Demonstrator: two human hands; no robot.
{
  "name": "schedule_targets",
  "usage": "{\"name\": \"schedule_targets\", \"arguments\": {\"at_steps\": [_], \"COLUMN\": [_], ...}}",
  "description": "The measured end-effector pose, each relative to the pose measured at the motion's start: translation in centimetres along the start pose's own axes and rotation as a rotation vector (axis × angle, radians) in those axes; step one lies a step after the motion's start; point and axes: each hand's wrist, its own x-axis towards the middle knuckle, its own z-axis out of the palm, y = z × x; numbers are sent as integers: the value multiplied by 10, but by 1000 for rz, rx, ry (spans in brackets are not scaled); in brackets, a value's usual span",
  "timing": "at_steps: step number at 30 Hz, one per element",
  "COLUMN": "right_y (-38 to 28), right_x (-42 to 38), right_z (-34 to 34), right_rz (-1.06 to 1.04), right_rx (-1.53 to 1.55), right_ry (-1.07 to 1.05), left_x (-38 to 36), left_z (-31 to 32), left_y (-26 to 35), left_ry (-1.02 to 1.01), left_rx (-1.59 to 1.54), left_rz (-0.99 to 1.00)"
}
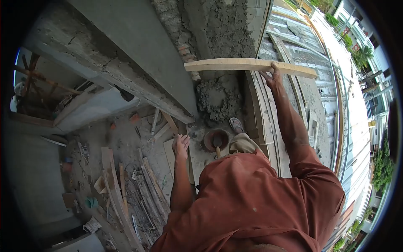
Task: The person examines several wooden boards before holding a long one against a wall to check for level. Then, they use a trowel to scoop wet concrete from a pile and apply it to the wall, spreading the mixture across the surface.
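Note:
My right hand (273, 76) is closed around a long pale wooden board (235, 64), gripping it right of its middle. The board spans across in front of the wall with rough wet mortar (228, 31). My left hand (180, 145) is low on the left, near the end of a smooth grey wall (159, 54), its fingers apart and nothing visible in them. Between my arms, by my sandalled foot (236, 124), stands a round bucket (208, 142). A tool with a wooden handle (218, 152) rests in it. Beyond lies a heap of wet mortar (212, 103).
Lower left, long timber planks (110, 180) and debris litter the floor. A low white wall (88, 111) stands at left. On my right, past a wooden edge (262, 113), are corrugated metal roof sheets (357, 138), with buildings and greenery beyond.

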Motion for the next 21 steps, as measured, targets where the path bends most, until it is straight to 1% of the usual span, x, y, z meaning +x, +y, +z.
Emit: {"name": "schedule_targets", "arguments": {"at_steps": [2, 3, 5, 7, 8, 10, 11, 12, 13, 14, 15, 16, 17, 18, 20, 21], "right_y": [-3, 2, 5, 4, 5, 6, 7, 16, 23, 27, 24, 33, 42, 43, 29, 41], "right_x": [42, 73, 100, 119, 130, 154, 176, 190, 202, 210, 204, 209, 217, 219, 175, 181], "right_z": [23, 27, 42, 66, 74, 85, 80, 80, 78, 77, 84, 87, 84, 80, 116, 116], "right_rz": [54, 120, 141, 126, 138, 102, 167, 177, 118, 57, 107, 106, 177, 231, 276, 249], "right_rx": [23, 77, 104, 125, 124, 198, 274, 271, 237, 201, 162, 162, 196, 237, 180, 157], "right_ry": [5, 12, 27, 59, 51, 13, -154, -152, -127, -100, -75, -61, -54, -40, 62, 51], "left_x": [3, 7, -7, -24, -18, 0, 22, 33, 33, 30, 51, 57, 73, 90, 126, 143], "left_z": [-32, -55, -81, -87, -80, -63, -47, -9, 53, 114, 151, 201, 239, 273, 332, 353], "left_y": [-41, -70, -97, -109, -107, -107, -108, -93, -54, -8, 10, 41, 59, 75, 96, 106], "left_ry": [224, 341, 416, 269, 278, 202, 321, 367, 410, 275, 142, 17, -126, -169, -258, -298], "left_rx": [-22, -36, -194, -302, -308, -319, -180, -34, 115, 105, 151, 181, 160, 94, -27, -135], "left_rz": [-152, -212, -359, -301, -292, -348, -290, -210, -132, -147, -87, -12, 31, 22, 14, 27]}}
